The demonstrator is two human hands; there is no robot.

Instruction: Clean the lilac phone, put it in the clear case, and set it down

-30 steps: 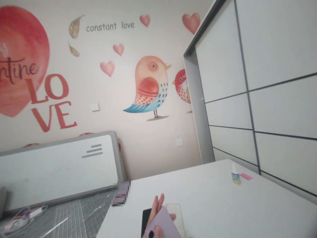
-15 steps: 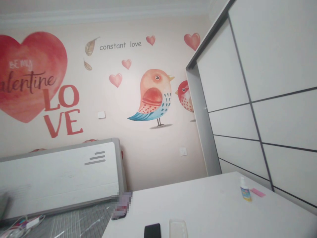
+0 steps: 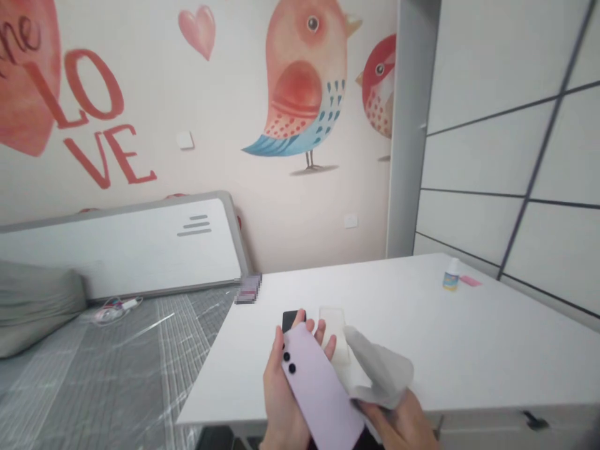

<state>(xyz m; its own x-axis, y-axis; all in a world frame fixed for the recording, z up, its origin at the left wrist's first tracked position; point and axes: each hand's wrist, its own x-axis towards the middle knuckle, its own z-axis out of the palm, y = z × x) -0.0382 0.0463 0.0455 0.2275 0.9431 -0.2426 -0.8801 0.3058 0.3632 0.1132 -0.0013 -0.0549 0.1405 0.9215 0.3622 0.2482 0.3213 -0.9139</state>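
Observation:
My left hand (image 3: 281, 397) is closed around a lilac phone (image 3: 321, 390), its back with dark camera lenses facing up and its fingertips showing past the far edge. To the right, my right hand (image 3: 405, 425) grips a crumpled pale grey wipe (image 3: 387, 369) beside the phone's lower edge. Whether the right fingers also touch the phone I cannot tell. Just beyond both hands, a clear phone case (image 3: 334, 322) and a black phone-like slab (image 3: 289, 321), partly hidden by my left fingers, lie on the white table (image 3: 375, 300).
A small spray bottle (image 3: 451, 275) and a pink strip (image 3: 470, 281) lie at the table's far right. A blurred-out flat item (image 3: 248, 289) rests at the far left corner. Left stands a bed (image 3: 140, 350) with a pillow (image 3: 37, 306) and cables (image 3: 117, 309); right, a wardrobe (image 3: 478, 156).
The view has tilted down, showing more of the table. Both hands have come into view, the left with the lilac phone and the right with the wipe.

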